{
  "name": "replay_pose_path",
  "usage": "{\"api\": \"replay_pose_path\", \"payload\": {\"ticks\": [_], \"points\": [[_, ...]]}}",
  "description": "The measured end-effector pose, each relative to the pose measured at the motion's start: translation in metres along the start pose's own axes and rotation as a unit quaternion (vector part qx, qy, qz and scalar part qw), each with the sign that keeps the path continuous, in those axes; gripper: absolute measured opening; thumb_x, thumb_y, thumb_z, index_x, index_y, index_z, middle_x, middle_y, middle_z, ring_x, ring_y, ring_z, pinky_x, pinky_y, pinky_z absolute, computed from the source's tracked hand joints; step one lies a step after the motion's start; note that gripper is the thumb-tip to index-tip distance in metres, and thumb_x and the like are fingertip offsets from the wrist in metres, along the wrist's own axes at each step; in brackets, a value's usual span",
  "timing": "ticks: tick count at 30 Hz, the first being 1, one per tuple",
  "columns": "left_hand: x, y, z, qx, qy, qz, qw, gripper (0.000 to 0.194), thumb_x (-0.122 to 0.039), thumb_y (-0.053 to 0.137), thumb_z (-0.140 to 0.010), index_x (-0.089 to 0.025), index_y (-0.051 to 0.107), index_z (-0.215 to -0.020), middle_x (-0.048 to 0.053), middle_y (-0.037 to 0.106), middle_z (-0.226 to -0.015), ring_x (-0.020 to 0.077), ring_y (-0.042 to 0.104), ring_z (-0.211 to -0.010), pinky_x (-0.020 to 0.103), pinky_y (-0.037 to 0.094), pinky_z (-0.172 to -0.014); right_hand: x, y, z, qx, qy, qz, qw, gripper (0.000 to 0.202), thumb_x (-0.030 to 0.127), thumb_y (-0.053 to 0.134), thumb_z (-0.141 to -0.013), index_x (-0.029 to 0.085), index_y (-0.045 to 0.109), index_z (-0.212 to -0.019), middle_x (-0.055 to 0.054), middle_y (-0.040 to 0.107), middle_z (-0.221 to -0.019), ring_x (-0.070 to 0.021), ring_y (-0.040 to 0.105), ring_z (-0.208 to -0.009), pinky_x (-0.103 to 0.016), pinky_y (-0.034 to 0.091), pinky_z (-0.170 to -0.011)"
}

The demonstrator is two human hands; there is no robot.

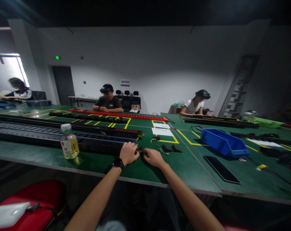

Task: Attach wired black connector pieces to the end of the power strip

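My left hand (129, 153), with a dark watch (118, 163) on its wrist, is closed around a small dark item at the right end of a long black rail (99, 146). Close beside it on the right, my right hand (153, 157) has its fingers curled at another small dark piece. The two hands nearly meet over the green table (145, 175), and what they hold is too small and dark to name. Two black wedge-shaped pieces (171, 148) and a yellow-green wire (165, 152) lie just beyond my right hand.
A bottle of yellow liquid (69, 142) stands at the left. On the right are a blue bin (224, 142) and a black phone (221, 169). Paper sheets (162, 131) and a red rail (119, 114) lie farther back. Several people sit across the table.
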State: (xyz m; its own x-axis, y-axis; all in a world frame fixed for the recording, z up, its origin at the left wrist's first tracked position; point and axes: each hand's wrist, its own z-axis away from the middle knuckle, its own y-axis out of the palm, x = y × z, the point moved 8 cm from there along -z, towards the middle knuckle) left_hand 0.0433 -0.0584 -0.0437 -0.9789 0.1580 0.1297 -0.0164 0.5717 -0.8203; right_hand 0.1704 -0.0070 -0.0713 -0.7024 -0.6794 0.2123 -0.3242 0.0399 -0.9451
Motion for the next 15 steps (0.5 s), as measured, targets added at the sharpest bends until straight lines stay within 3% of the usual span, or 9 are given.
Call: {"api": "replay_pose_path", "payload": {"ticks": [7, 10, 13, 15], "points": [[0.0, 0.0, 0.0, 0.007, -0.001, 0.004, 1.0, 0.018, -0.035, 0.059, -0.09, -0.019, 0.069, -0.09, 0.01, 0.069, -0.094, 0.0275, 0.057, -0.096, 0.044, 0.038, -0.084, -0.001, 0.002, -0.001, -0.001, 0.017, -0.004, 1.0, 0.024, 0.033, 0.054, -0.096, 0.027, 0.066, -0.115, -0.004, 0.073, -0.105, -0.0191, 0.066, -0.095, -0.026, 0.038, -0.073], [0.0, -0.002, 0.0, 0.006, -0.002, 0.009, 1.0, 0.017, -0.034, 0.059, -0.09, -0.019, 0.068, -0.089, 0.01, 0.069, -0.095, 0.0272, 0.057, -0.095, 0.043, 0.038, -0.083, -0.021, -0.01, -0.001, -0.065, 0.114, 0.02, 0.991, 0.029, 0.037, 0.049, -0.1, 0.026, 0.064, -0.123, -0.007, 0.072, -0.112, -0.0211, 0.066, -0.101, -0.028, 0.042, -0.078], [0.0, -0.003, 0.0, 0.009, -0.005, 0.016, 1.0, 0.017, -0.033, 0.059, -0.09, -0.019, 0.068, -0.088, 0.01, 0.069, -0.095, 0.0272, 0.058, -0.095, 0.042, 0.037, -0.081, -0.051, -0.03, 0.008, -0.141, 0.225, 0.069, 0.962, 0.034, 0.037, 0.045, -0.102, 0.022, 0.064, -0.126, -0.014, 0.069, -0.118, -0.0267, 0.062, -0.111, -0.033, 0.045, -0.083], [0.0, -0.003, 0.0, 0.011, -0.005, 0.019, 1.0, 0.017, -0.033, 0.058, -0.091, -0.019, 0.068, -0.088, 0.01, 0.069, -0.095, 0.0269, 0.058, -0.095, 0.042, 0.037, -0.081, -0.069, -0.037, 0.014, -0.156, 0.268, 0.101, 0.945, 0.034, 0.034, 0.05, -0.099, 0.018, 0.067, -0.124, -0.02, 0.066, -0.12, -0.0318, 0.058, -0.115, -0.038, 0.044, -0.087]]}}
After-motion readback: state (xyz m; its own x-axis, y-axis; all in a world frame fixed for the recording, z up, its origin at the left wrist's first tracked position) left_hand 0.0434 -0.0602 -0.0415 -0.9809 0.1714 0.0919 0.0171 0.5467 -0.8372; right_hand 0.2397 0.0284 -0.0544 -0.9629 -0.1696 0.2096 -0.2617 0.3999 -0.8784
